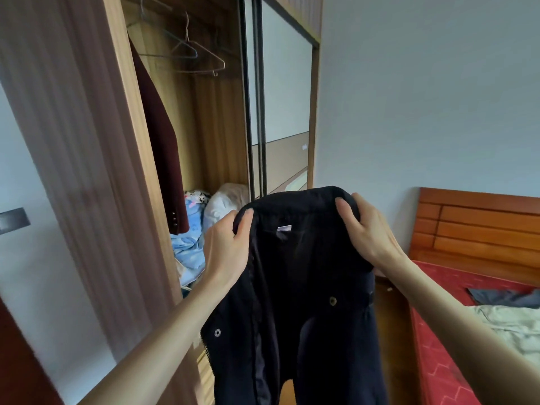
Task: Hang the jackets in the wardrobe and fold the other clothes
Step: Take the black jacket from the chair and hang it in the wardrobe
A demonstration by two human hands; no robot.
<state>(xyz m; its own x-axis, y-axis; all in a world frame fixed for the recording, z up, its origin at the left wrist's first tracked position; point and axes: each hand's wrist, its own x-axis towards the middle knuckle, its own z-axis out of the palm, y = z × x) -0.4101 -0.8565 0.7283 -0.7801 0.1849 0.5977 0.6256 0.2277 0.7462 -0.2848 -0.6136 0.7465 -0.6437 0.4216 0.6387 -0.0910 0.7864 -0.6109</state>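
Note:
A dark navy jacket [309, 287] hangs open in front of me, lining towards me, with snap buttons and a zipper edge. My left hand [229, 247] grips the left side of its collar. My right hand [365, 229] grips the right side of the collar. The open wardrobe [210, 127] stands just behind and left of the jacket. Empty wire hangers [193, 54] hang on its rail at the top. A dark maroon coat [159, 135] hangs at the wardrobe's left side.
Light blue and white bedding [201, 229] is piled on the wardrobe floor. A mirrored sliding door [283, 112] stands right of the opening. At the right is a bed with a red mattress [438, 331], a wooden headboard [479, 226] and loose clothes [508, 317].

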